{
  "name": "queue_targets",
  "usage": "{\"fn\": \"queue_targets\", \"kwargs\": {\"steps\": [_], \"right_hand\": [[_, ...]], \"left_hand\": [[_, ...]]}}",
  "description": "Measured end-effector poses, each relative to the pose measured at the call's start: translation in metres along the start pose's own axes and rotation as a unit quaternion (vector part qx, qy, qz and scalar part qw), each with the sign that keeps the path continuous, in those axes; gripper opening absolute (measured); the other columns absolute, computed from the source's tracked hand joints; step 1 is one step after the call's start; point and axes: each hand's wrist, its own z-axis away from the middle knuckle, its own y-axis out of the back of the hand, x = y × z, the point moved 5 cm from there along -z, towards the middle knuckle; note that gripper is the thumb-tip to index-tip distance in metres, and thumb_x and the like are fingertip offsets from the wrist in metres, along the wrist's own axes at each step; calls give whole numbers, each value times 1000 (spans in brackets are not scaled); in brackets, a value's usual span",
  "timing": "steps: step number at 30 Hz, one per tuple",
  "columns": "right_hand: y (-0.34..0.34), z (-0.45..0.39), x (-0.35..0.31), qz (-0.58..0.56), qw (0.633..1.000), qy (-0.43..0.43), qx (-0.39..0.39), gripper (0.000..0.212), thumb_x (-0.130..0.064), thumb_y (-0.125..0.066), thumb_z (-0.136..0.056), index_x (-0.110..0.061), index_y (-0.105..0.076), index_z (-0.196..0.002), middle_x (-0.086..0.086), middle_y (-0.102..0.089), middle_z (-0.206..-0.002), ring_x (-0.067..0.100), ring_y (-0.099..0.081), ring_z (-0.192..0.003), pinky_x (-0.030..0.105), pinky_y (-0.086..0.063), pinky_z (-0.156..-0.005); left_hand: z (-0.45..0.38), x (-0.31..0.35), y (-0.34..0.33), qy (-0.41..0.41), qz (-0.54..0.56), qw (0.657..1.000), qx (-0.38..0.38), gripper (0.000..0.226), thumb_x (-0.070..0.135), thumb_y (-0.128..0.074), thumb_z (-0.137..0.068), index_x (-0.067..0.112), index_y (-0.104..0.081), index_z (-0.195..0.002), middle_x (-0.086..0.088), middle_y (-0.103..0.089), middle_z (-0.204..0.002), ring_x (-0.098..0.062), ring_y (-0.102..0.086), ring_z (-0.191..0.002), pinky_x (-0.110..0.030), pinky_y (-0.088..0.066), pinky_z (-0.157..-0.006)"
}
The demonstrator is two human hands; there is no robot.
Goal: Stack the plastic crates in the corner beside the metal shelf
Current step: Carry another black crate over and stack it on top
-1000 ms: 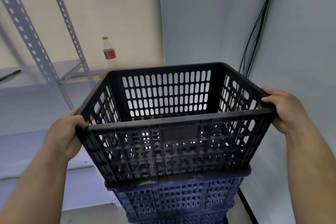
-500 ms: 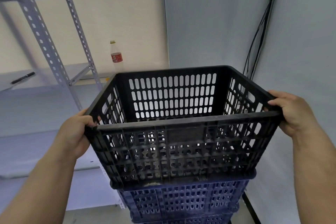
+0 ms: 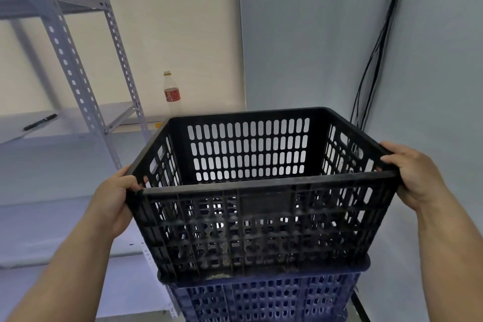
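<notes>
A black slotted plastic crate (image 3: pixel 264 227) sits on top of a blue crate (image 3: pixel 266 298) in the room's corner, upright and empty. My left hand (image 3: pixel 115 198) grips the black crate's left rim near the front corner. My right hand (image 3: pixel 415 175) grips the right rim near the front corner. The metal shelf (image 3: pixel 78 81) with perforated uprights stands just left of the stack. The blue crate's lower part runs out of view at the bottom.
A plastic bottle with a red label (image 3: pixel 171 94) stands on a ledge behind the shelf. A black marker (image 3: pixel 40 121) lies on the shelf board at left. Black cables (image 3: pixel 371 60) run down the right wall into the corner.
The crate and both hands sit slightly lower and further right in view; the camera has tilted up and left. Both grips on the black crate's rim are unchanged.
</notes>
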Motion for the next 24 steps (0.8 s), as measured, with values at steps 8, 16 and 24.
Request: {"fn": "queue_targets", "kwargs": {"steps": [8,16,24], "right_hand": [[-3,3,-22,344,938,34,-13,27,-6,-47,-94,-3,-59,-118,9,-56,-91,26,-55,-83,34,-44,-75],[-42,-60,-20,596,791,-11,-139,36,-25,-45,-97,-2,-44,-124,19,-52,-130,30,-53,-111,37,-41,-91],[-60,-116,-11,638,754,-19,-151,55,-18,-38,-98,-11,-16,-148,21,-45,-138,32,-51,-116,41,-42,-98]], "left_hand": [[2,11,7,-6,-173,985,-2,35,10,-47,-91,6,-56,-125,-9,-56,-90,-22,-52,-82,-33,-44,-78],[-55,42,-32,-53,-566,821,-45,24,26,-44,-100,3,-49,-107,-13,-56,-102,-25,-54,-86,-32,-43,-73],[-136,34,-32,-49,-666,744,-28,56,15,-34,-100,2,-18,-152,-20,-32,-154,-33,-36,-138,-35,-29,-110]]}}
